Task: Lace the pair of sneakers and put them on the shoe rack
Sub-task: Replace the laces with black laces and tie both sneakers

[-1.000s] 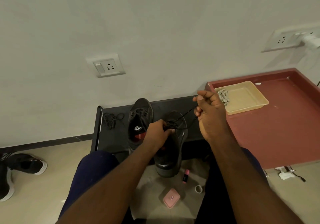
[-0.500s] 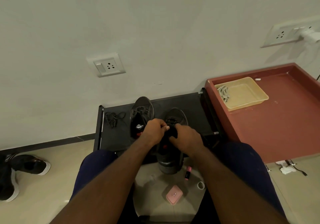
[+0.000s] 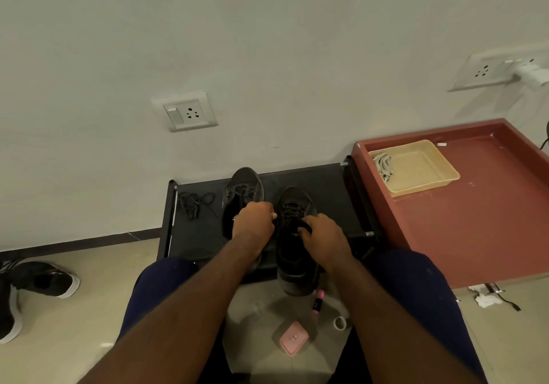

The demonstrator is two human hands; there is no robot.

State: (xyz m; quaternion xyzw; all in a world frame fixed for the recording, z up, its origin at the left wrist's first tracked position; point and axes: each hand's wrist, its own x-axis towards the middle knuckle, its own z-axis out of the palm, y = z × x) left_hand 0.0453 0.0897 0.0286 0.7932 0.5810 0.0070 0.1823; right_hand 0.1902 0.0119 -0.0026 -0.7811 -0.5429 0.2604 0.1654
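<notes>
Dropped my right hand from high pull back onto sneaker; fingers clenched on it. Couldn't tell what my left hand, curled just beside it, held. Sneaker lay toe to wall, heel overhanging shoe rack, between both hands.

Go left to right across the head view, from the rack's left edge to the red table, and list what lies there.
Loose black lace → left black sneaker → right black sneaker → yellow tray, which sits on the red table.
</notes>
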